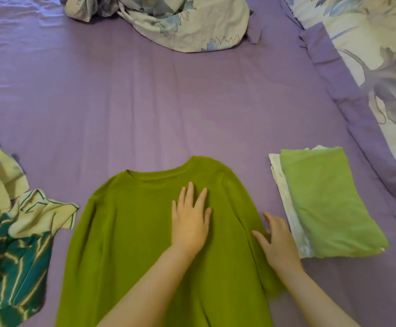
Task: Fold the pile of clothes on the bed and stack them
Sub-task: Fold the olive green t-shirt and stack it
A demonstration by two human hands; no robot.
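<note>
Green shirt [145, 244] lies flat on the bed [145, 102], collar far, long axis near-to-far. Left hand [189, 223] presses its chest, fingers straight; right hand [278, 241], fingers spread, touches its right edge, nearest the folded stack [329, 201].

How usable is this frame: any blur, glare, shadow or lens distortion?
Head view: soft, even lighting, no glare; the right hand is slightly motion-blurred, the left hand on the green shirt sharper; wide-angle bending shows near the edges.

A purple bed sheet [145, 95] fills the view, with a floral pillow [380, 55] at right.
</note>
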